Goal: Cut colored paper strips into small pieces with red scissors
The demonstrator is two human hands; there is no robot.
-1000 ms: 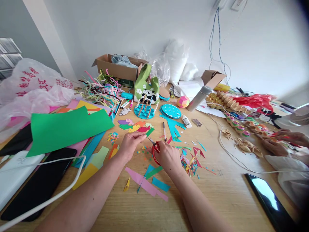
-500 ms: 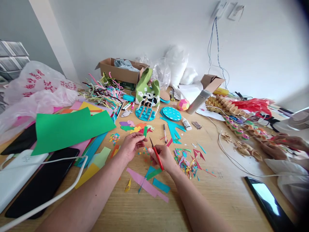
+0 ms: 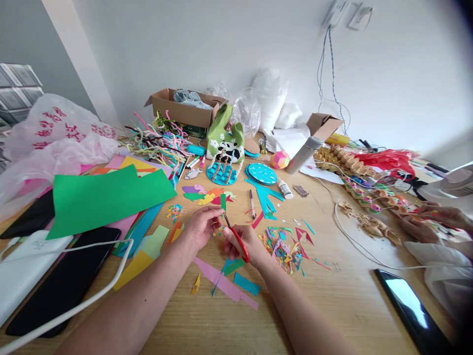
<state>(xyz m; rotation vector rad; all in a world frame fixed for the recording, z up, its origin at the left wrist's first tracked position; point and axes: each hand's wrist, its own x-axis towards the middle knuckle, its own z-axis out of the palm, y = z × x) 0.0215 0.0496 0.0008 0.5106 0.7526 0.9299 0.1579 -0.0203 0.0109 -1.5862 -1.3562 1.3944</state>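
Observation:
Between the fingertips of my left hand point(image 3: 202, 227) is a narrow green paper strip point(image 3: 223, 202), held upright over the middle of the table. My right hand point(image 3: 244, 244) grips red-handled scissors point(image 3: 239, 241), their blade tips right by the strip's lower end at my left fingertips. Whether the blades touch the paper is too small to tell. Colourful paper fish point(image 3: 207, 197) lie just beyond my hands. Under and in front of them are a pink paper strip point(image 3: 221, 283) and a blue paper piece point(image 3: 247, 283). A heap of paper scraps point(image 3: 286, 249) lies right of my right hand.
At left, a large green sheet point(image 3: 111, 199) covers other coloured paper, beside a white power bank point(image 3: 27, 271) with a cable. A green panda bag point(image 3: 226, 138) and blue discs point(image 3: 261, 174) stand farther back. A phone point(image 3: 406, 305) lies at right, near another person's hands point(image 3: 436, 222).
The scissors' tips have moved left and down, up to the base of the green strip. My left hand has stayed nearly in place, still pinching the strip.

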